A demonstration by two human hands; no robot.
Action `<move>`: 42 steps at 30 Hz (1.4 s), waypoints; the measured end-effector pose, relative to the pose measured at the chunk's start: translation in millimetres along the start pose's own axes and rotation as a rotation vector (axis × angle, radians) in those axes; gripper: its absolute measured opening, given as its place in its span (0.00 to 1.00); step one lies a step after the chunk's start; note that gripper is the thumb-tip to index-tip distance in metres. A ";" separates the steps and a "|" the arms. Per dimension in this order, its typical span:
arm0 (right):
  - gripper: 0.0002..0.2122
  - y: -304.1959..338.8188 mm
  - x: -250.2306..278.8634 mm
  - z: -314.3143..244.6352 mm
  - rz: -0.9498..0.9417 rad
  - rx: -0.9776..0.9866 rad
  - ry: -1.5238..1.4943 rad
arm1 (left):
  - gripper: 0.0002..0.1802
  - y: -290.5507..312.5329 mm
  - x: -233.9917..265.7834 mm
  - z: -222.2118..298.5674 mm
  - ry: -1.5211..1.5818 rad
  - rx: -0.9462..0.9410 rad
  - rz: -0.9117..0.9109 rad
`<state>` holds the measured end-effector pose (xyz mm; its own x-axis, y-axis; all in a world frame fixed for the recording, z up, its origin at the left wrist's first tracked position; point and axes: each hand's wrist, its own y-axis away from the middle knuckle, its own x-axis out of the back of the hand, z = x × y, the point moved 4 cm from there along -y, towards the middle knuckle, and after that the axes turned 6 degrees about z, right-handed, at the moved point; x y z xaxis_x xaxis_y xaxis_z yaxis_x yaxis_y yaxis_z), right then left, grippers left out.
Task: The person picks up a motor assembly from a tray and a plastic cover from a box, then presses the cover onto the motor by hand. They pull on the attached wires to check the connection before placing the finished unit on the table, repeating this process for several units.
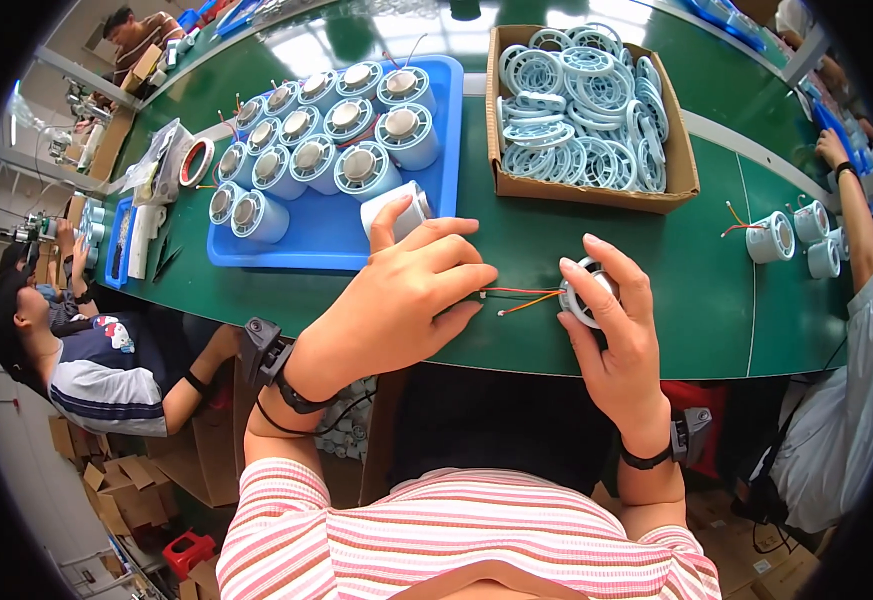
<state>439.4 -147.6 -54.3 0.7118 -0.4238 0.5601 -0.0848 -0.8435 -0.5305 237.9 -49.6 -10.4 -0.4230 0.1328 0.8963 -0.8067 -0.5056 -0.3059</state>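
Between the thumb and fingers of my right hand [618, 325] is a round light-blue motor housing [586, 292], its vented end partly covered by the fingers. Thin red and yellow-orange wires [526, 293] run leftward from it over the table, ending in small white connectors. My left hand [411, 285] hovers at those wire ends, fingers spread, with a gap between thumb and index finger. Its outer finger overlaps a light-blue cylinder [414, 202] lying tilted in the blue tray [331, 252]; contact cannot be made out. Several similar cylinders with silver discs stand in that tray.
A cardboard box [596, 196] full of light-blue vented rings stands beyond my right hand. Several wired housings [770, 238] sit at the right. Tape [196, 162], tweezers [165, 260] and a small blue tray [118, 245] lie left. People work on both sides of the green table [686, 300].
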 end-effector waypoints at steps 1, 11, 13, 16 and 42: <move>0.24 0.3 -0.2 0.8 0.003 0.003 -0.002 | 0.17 -0.1 0.1 -0.7 0.035 0.018 -0.001; 0.23 0.3 -0.7 0.8 0.010 0.001 -0.046 | 0.09 8.1 -13.8 -2.0 0.180 0.114 0.304; 0.23 0.4 -0.1 0.8 0.012 0.007 -0.043 | 0.09 8.5 -16.8 -1.6 0.217 0.139 0.349; 0.23 0.5 0.8 0.2 0.016 0.022 -0.035 | 0.09 7.1 -19.7 0.4 0.218 0.153 0.371; 0.23 0.9 -0.6 0.3 0.022 0.004 -0.049 | 0.09 1.2 -19.3 -0.7 0.138 0.045 0.280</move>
<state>439.1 -148.1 -55.4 0.7430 -0.4258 0.5164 -0.0981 -0.8325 -0.5453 244.8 -52.1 -28.3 -0.6807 0.0958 0.7263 -0.6330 -0.5759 -0.5173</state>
